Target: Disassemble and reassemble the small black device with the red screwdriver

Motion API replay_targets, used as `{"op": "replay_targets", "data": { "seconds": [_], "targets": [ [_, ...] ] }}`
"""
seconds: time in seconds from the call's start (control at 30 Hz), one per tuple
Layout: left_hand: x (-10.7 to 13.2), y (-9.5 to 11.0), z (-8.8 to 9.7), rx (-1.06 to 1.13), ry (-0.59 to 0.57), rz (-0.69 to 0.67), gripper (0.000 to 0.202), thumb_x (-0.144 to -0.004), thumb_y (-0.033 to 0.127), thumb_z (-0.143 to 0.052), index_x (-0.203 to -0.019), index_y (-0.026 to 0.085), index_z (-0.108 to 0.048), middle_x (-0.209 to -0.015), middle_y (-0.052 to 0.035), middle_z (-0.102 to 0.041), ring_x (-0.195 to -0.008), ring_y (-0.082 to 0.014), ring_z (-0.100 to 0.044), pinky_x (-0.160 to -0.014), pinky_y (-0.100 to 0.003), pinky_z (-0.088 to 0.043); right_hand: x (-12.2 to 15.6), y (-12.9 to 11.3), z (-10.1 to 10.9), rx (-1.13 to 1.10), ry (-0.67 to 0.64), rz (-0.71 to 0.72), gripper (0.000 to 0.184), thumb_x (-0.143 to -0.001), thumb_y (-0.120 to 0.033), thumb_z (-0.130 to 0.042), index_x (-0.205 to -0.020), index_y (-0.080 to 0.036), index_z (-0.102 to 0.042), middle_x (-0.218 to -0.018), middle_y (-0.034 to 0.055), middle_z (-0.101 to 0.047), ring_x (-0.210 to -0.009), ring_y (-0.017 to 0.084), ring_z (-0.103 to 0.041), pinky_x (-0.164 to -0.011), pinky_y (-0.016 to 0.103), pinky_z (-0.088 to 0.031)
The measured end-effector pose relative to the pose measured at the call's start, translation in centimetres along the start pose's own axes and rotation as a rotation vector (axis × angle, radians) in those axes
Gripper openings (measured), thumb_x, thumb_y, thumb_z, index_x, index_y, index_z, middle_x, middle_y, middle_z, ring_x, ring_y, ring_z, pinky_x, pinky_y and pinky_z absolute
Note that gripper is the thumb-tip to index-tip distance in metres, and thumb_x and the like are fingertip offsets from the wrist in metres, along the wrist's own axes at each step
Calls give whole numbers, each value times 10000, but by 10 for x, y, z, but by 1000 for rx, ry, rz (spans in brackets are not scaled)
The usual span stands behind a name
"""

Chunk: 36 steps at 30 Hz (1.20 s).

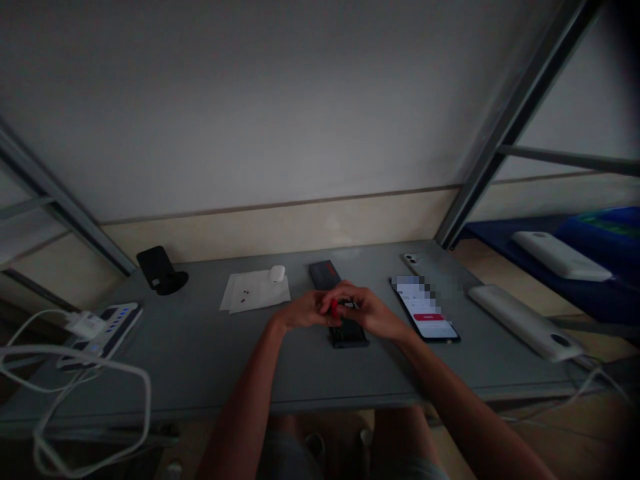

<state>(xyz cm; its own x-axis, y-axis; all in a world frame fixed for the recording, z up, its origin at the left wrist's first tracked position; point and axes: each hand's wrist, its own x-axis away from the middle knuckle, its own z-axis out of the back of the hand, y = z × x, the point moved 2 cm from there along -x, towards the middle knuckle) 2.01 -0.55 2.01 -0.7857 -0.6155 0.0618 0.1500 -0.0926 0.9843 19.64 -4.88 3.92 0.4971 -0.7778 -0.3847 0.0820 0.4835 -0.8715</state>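
My left hand [304, 309] and my right hand [371, 313] meet over the middle of the desk, fingers curled in toward each other. Pinched between their fingertips is a small red object [334, 307]; its kind is mostly hidden by the fingers. Directly below lies an open black case [350, 335] with what looks like a circuit board inside, partly covered by my hands. Behind them rests a dark flat box [324, 274] with red marking. To the left, white paper sheets [257, 300] carry a few tiny dark pieces [245, 295], possibly screws, and a white earbud case [277, 273].
On the right lie a lit phone [425, 313], another phone [411, 262] and a long white power bank [525, 322]. A black stand [161, 270] is at the back left. The power strip [113, 330] trails white cables near the left edge. Metal posts flank the desk [210, 367].
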Motion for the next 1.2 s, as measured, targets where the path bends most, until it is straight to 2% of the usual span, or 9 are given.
{"op": "replay_targets", "data": {
  "seconds": [0.1, 0.23, 0.37, 0.5, 0.67, 0.83, 0.93, 1.03, 1.2],
  "targets": [
    [3, -2, 3, 32, -72, 30, 347, -733, 407, -823, -859, 112, -692, -750, 3, -624, -694, -123, -530, -642, -235, -395, 0, -2, -1, 20, -13, 22, 189, -941, -365, -646, -1034, -232, -743, -1063, 81, -681, -1016, 225, -609, -947, 405, -467],
    [0, -7, 5, 9, 19, 25, 376, -629, 368, -887, -784, 106, -665, -702, 30, -580, -676, -114, -501, -643, -227, -377, -2, -3, -5, 83, 5, 85, 139, -853, -340, -762, -924, -221, -747, -973, 61, -667, -1004, 229, -594, -958, 408, -440],
    [-3, -6, 4, -6, 37, -11, 374, -612, 346, -902, -762, 125, -640, -725, 27, -586, -693, -111, -508, -661, -226, -396, -1, 2, -4, 60, 21, 53, 175, -912, -280, -679, -1069, -249, -750, -926, 52, -660, -963, 216, -595, -912, 387, -465],
    [1, -9, 3, 28, -69, 49, 390, -693, 445, -843, -735, 115, -640, -784, -37, -668, -631, -100, -505, -598, -226, -385, 1, 2, -4, -48, -34, 12, 187, -972, -309, -586, -1062, -228, -729, -1024, 61, -652, -821, 174, -618, -821, 364, -509],
    [-2, -14, 2, -22, 17, 66, 401, -611, 418, -899, -751, 123, -667, -732, 3, -647, -719, -142, -577, -688, -253, -444, -1, -3, -4, 78, 5, 110, 140, -910, -345, -693, -948, -226, -756, -989, 69, -669, -1011, 231, -590, -970, 420, -439],
    [-7, -13, -2, -125, 31, 51, 387, -569, 355, -926, -702, 138, -635, -696, 41, -591, -699, -125, -539, -657, -240, -426, -1, -1, -1, 4, -6, 71, 222, -985, -323, -572, -1118, -248, -733, -950, 66, -678, -991, 223, -601, -897, 388, -479],
    [-6, -10, -4, -113, 16, 28, 349, -618, 355, -898, -731, 139, -649, -712, 40, -594, -711, -127, -538, -671, -243, -429, -1, -2, -2, 3, -25, 68, 188, -965, -328, -605, -1055, -236, -742, -1008, 70, -664, -1005, 220, -602, -934, 397, -472],
    [-4, -7, -4, -131, 21, 24, 363, -604, 363, -905, -698, 135, -639, -667, 44, -574, -671, -119, -519, -639, -236, -415, -2, -3, -3, 71, 25, 75, 131, -911, -317, -681, -967, -231, -762, -993, 69, -651, -1001, 226, -589, -948, 408, -460],
    [2, -7, -1, 0, -92, 70, 399, -708, 473, -827, -689, 117, -648, -602, 14, -581, -518, -92, -478, -522, -232, -373, 0, 0, -5, -59, 8, 0, 224, -966, -342, -585, -1106, -241, -729, -1011, 63, -638, -824, 179, -614, -789, 365, -529]
  ]
}}
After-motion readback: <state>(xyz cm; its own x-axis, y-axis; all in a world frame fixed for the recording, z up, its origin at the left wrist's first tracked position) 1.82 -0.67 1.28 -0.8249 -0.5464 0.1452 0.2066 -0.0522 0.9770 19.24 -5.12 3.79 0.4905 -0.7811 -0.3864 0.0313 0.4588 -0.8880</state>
